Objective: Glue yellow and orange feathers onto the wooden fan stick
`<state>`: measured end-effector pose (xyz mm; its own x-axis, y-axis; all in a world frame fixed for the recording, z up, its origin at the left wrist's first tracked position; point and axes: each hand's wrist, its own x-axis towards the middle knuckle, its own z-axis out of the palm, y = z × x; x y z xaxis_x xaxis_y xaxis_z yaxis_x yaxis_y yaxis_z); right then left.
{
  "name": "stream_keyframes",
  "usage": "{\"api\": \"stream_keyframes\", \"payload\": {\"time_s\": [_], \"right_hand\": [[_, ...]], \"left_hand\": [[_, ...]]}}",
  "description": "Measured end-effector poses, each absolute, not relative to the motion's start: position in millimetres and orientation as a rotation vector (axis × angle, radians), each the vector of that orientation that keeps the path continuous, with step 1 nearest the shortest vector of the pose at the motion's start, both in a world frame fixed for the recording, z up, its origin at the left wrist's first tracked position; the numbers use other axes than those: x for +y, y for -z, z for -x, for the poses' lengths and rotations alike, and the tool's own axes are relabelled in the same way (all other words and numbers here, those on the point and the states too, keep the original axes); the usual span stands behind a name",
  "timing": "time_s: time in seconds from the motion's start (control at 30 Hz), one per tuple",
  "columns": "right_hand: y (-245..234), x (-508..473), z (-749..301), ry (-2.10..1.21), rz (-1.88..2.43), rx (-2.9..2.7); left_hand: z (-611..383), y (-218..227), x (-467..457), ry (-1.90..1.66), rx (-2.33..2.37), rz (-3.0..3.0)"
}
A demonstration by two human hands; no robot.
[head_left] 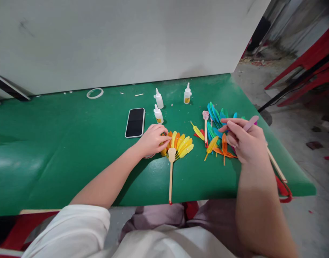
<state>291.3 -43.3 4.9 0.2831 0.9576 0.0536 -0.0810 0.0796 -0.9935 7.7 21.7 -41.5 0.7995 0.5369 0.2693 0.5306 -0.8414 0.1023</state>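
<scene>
A feather fan (172, 154) with a pale wooden handle lies in front of me, its yellow and orange feathers spread toward the back. My left hand (155, 138) is at the fan's left side, its bent fingers closed on the feathers there; the fingertips partly cover them. Over a pile of loose feathers to the right, my right hand (243, 138) is closed around a flat pale-purple stick (251, 123) that pokes out above the thumb side. Its other end is hidden by the fingers. Loose orange feathers (224, 148) and blue feathers (214, 114) lie beneath and beside this hand.
Three white glue bottles (187, 94) stand toward the back of the green table (81, 157). A phone (135, 123) lies left of them, and a tape ring (95, 93) is farther left. A pink-topped stick (205, 125) lies near the feathers. Red chairs (309, 64) stand at right.
</scene>
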Motion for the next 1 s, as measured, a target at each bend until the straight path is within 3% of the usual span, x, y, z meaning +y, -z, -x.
{"api": "stream_keyframes", "payload": {"time_s": [1.0], "right_hand": [[-6.2,-44.8,-288.7,-1.004,1.232,-0.973]], "left_hand": [[-6.2,48.3,25.0,-0.467,0.905,-2.839]]}}
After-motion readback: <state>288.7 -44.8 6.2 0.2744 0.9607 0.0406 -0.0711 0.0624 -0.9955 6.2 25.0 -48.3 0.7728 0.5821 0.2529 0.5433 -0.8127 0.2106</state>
